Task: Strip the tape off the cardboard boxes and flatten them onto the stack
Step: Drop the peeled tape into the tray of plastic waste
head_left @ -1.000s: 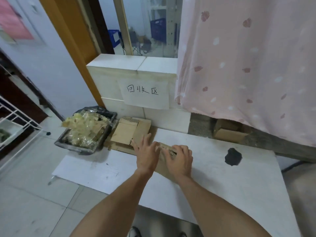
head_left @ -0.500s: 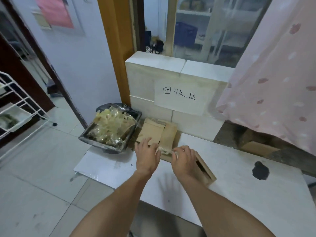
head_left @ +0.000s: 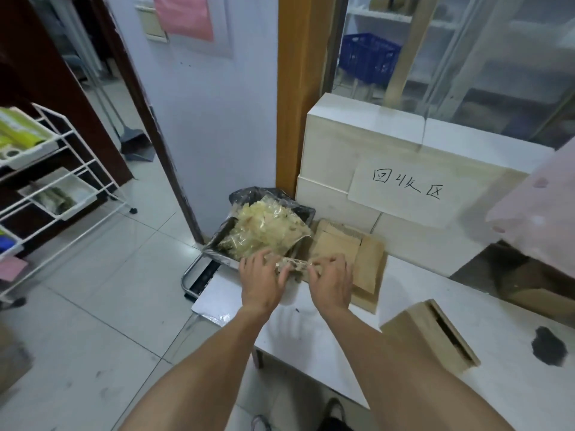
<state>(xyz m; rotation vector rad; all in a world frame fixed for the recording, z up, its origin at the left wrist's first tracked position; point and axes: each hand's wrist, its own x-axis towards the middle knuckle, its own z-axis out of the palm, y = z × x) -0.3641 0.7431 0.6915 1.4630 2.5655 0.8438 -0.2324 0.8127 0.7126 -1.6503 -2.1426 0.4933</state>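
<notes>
Holding a strip of tape stretched between them, your two hands sit close together over the near edge of the bin. Your left hand has its fingers curled round one end of the strip, and your right hand pinches the other end between thumb and fingertips. Just beyond your left hand is the bin, lined with a black bag and heaped with crumpled tape. Just beyond your right hand lies the stack of flattened cardboard, resting on the white table against the pale block wall. Nearer you than your right hand, and off to its right, a cardboard box stands unflattened on the table, its open end facing right. A dark stain marks the table farther right of that box. Well to the left of your left hand stands a white wire rack on the tiled floor. Above the stack, a paper sign with handwritten characters is fixed to the block wall.
</notes>
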